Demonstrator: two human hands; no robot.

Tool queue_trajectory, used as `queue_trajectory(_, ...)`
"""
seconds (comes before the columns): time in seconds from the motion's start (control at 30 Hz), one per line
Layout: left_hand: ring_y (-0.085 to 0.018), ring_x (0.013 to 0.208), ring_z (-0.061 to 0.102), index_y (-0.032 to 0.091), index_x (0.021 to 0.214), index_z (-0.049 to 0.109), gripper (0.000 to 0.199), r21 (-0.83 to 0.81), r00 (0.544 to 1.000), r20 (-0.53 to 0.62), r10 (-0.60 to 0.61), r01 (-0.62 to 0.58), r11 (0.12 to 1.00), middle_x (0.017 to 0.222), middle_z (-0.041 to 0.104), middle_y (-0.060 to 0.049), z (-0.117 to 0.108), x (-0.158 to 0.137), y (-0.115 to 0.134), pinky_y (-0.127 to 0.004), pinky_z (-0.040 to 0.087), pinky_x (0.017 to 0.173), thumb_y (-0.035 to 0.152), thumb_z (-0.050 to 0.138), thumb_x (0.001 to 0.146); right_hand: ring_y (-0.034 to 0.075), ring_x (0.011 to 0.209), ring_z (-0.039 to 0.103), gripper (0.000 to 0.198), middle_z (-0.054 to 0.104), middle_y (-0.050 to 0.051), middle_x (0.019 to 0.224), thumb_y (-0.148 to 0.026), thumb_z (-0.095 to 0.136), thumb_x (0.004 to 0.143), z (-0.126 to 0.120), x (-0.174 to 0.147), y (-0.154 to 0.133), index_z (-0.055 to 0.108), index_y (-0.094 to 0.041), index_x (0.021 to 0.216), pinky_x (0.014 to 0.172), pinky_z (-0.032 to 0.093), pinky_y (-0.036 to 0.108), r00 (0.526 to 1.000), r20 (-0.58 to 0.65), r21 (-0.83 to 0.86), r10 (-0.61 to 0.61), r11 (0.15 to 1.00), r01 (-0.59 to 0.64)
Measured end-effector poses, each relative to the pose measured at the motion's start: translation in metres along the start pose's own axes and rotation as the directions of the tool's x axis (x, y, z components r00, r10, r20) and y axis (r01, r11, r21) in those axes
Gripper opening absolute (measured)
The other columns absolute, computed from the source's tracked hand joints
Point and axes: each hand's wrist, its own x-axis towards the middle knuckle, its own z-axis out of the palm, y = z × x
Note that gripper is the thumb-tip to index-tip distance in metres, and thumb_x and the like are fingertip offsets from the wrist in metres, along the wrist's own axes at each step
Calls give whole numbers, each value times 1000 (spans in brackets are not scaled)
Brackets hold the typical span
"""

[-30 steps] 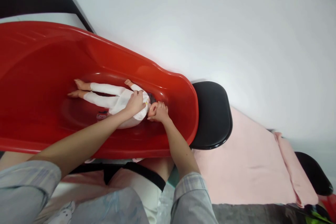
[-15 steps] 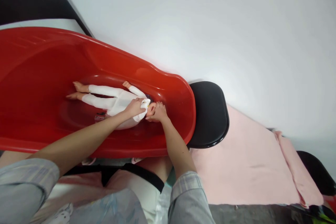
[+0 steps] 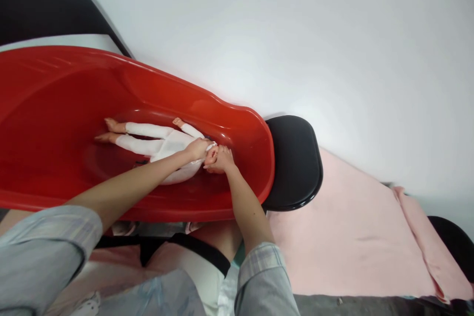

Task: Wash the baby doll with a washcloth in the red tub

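A baby doll (image 3: 174, 141) in a white outfit lies on its back in a red baby bathtub (image 3: 255, 133), its bare feet toward the left. My left hand (image 3: 198, 149) is closed on a bit of white cloth (image 3: 211, 146) by the doll's chin and cheek. Whether that cloth is separate from the outfit I cannot tell. My right hand (image 3: 223, 159) wraps around the doll's head (image 3: 211, 155), hiding much of it. Both hands almost touch each other. Under my left forearm, a small dark item (image 3: 140, 163) shows only in part.
Right of the tub's end stands a black stool seat (image 3: 294, 163). Beyond it a pink-covered surface (image 3: 351, 237) carries a folded pink edge (image 3: 425, 242). A white wall (image 3: 296, 34) rises behind the tub, and a large black shape (image 3: 44, 0) fills the upper left.
My left hand has moved right, closer to the doll's head, and less of the white cloth shows now. My right hand stays around the head.
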Motion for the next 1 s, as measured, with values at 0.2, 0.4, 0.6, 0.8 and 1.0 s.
queue_trajectory(0.2,-33,121,74,14,125,77,39,-1,996,-54,-70,70,998,128,78,-16,5,-11,2,-35,55,105,28,62,92,38,165,32,118,40,26,171,-60,93,74,-4,-3,0,37,-8,165,138,17,49,1000,-14,15,-11,1000,11)
queue_trajectory(0.4,-36,117,75,12,128,73,42,34,989,55,-141,139,990,128,76,-17,2,-43,17,-37,58,100,19,66,87,38,164,32,114,40,27,171,-59,92,76,-5,-3,6,39,-7,163,137,19,50,1000,-8,14,-10,1000,10)
queue_trajectory(0.6,-35,121,74,19,137,73,56,138,941,309,-137,99,985,132,76,-13,-15,-88,21,-37,57,99,6,61,84,38,162,37,114,43,27,169,-63,90,75,-3,0,9,41,-7,161,135,24,49,1000,-30,4,2,1000,-2)
queue_trajectory(0.8,-33,118,74,24,134,73,50,149,940,283,-192,155,977,130,76,-11,-25,-114,21,-38,58,96,7,58,90,38,165,34,120,38,27,173,-62,93,75,-1,2,11,36,-10,166,136,22,50,1000,-16,-17,24,1000,-25)
queue_trajectory(1.0,-33,120,70,17,130,76,44,244,989,60,-138,119,962,127,74,-16,-49,-100,21,-40,54,97,4,48,99,37,165,33,119,39,26,173,-61,92,76,-2,0,11,36,-11,167,136,22,48,999,-18,-18,41,999,-42)
